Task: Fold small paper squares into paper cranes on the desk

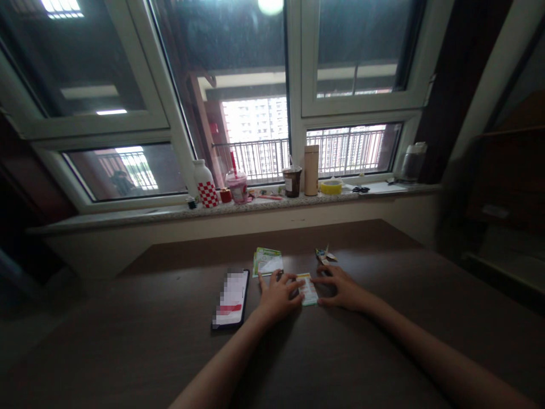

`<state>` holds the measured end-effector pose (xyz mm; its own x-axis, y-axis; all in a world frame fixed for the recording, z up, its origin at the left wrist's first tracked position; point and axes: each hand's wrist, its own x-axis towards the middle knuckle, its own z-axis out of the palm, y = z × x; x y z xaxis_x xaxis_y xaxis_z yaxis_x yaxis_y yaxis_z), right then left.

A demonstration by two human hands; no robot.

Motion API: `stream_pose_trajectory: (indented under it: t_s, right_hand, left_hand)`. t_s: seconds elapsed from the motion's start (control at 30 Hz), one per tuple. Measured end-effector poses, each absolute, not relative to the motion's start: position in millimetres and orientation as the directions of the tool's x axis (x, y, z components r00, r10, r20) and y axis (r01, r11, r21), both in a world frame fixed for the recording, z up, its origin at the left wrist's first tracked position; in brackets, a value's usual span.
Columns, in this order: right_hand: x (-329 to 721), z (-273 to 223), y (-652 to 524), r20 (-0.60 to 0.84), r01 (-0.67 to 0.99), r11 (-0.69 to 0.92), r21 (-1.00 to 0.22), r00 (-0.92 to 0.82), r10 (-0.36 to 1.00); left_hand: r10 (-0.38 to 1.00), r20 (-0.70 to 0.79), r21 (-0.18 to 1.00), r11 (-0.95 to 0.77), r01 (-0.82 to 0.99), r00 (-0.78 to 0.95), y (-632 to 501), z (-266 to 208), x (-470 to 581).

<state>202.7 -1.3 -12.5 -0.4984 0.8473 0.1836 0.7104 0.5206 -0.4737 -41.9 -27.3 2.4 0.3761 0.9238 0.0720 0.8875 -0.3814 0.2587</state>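
Observation:
A small printed paper card [308, 291], white with a yellow strip along its top, lies on the table between my hands. My left hand [279, 295] is at its left side, fingers spread and fingertips at the card's edge. On the opposite side, my right hand [340, 288] has its fingers apart, with thumb and fingertips at the right edge. Whether either hand presses on the card is hard to see. Beyond my left fingers rests a small stack of green-and-white printed cards [267, 261]. A small folded paper piece with pointed tips [326, 255] stands just past my right fingers.
A phone [232, 298] with a lit screen lies left of my left hand on the brown table [149, 341]. Along the windowsill stand a checkered bottle [206, 184], drink cups [292, 182], a tan flask [311, 170], yellow tape [331, 187] and black scissors [361, 189].

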Motion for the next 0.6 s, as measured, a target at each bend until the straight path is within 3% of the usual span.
stream_pose_trajectory:
  t_s: [0.4,0.6]
  right_hand:
    - [206.8,-26.7,-0.1,0.345,0.614,0.589,-0.526,-0.479,0.807]
    - [206.9,-28.4,1.9,0.339,0.626,0.583,-0.519,-0.475,0.812]
  left_hand:
    - [0.92,0.076,0.247,-0.39,0.887,0.384,-27.0,2.0,-42.1]
    - [0.923,0.07,0.239,-0.384,0.892,0.378,-28.6,4.0,-41.6]
